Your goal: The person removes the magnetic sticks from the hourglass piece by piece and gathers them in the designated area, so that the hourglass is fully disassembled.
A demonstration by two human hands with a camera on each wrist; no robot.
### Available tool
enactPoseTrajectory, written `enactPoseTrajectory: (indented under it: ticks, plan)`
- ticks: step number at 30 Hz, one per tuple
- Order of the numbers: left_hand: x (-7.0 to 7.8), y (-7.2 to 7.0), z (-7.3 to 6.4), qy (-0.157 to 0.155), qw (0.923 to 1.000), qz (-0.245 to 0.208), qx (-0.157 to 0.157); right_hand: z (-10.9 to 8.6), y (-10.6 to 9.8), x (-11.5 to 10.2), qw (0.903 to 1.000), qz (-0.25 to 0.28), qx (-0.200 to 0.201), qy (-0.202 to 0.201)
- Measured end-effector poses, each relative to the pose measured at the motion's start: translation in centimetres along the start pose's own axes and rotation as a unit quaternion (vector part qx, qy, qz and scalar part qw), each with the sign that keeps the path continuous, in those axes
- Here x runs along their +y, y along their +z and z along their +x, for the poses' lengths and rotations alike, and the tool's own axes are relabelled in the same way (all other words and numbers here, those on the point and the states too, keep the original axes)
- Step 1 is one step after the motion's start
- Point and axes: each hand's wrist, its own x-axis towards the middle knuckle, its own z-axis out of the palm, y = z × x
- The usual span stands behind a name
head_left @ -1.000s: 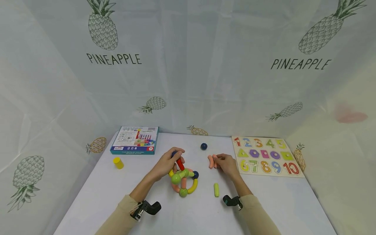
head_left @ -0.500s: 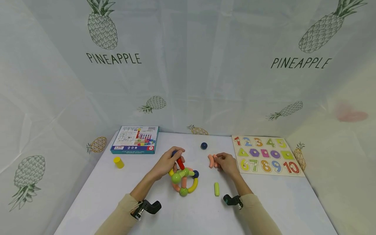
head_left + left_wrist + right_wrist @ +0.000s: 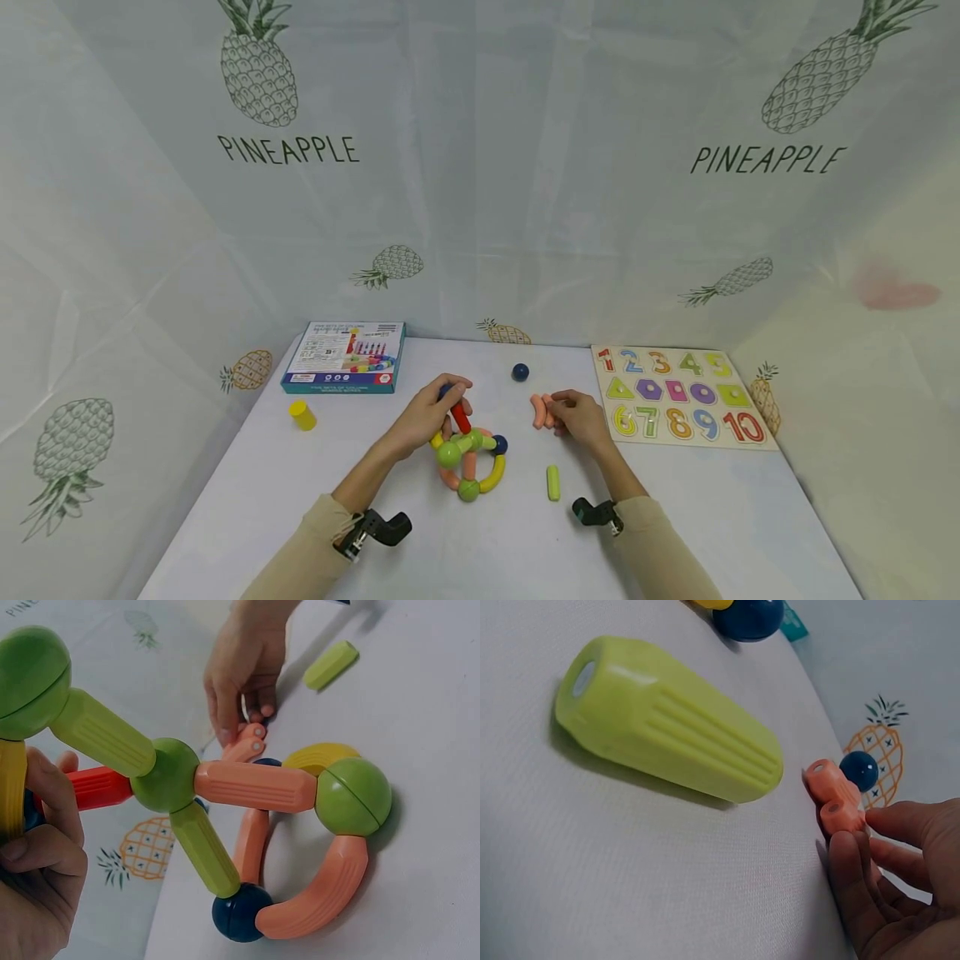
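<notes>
My left hand (image 3: 415,423) grips a frame of magnetic rods and balls by its upper corner, near the red rod (image 3: 461,418) and a dark blue ball. The frame also has green balls (image 3: 354,796), green rods (image 3: 103,733), orange rods (image 3: 255,786) and a yellow curved rod (image 3: 492,476). My right hand (image 3: 585,421) pinches a curved orange rod (image 3: 841,815) between thumb and fingers. A second curved orange rod (image 3: 537,412) lies right beside it on the table. Some of the held rod is hidden by my fingers.
A loose green rod (image 3: 552,483) lies near my right wrist. Farther back sits a dark blue ball (image 3: 521,372). A yellow cylinder (image 3: 302,416) and a toy box (image 3: 344,358) are at the left. The number puzzle board (image 3: 684,400) lies to the right.
Almost nothing moves. The right wrist shifts very slightly while its fingers stay at the orange rod; the left hand and the frame keep their place.
</notes>
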Motion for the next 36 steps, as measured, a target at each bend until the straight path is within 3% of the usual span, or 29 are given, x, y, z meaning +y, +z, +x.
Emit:
enactPoseTrajectory:
  ticks: [12, 21, 30, 33, 36]
  plan:
    - [0.0, 0.2, 0.0, -0.007, 0.9997, 0.017, 0.017, -0.2, 0.0, 0.5, 1.0000, 0.002, 0.002, -0.007]
    - [2.9, 0.6, -1.4, -0.007, 0.9995, 0.022, 0.021, -0.2, -0.2, 0.4, 0.9999, 0.011, -0.002, -0.010]
    - [0.3, 0.2, -0.1, -0.010, 0.9995, 0.023, 0.021, -0.4, -0.3, 0.1, 0.9998, 0.019, -0.007, -0.005]
    - [0.1, 0.1, 0.0, -0.006, 0.9997, 0.020, 0.016, -0.6, -0.2, -0.4, 0.9999, 0.009, 0.014, -0.005]
    - [0.2, 0.0, 0.0, -0.004, 0.9997, 0.019, 0.012, -1.1, 0.2, -1.5, 0.9985, -0.011, 0.044, -0.030]
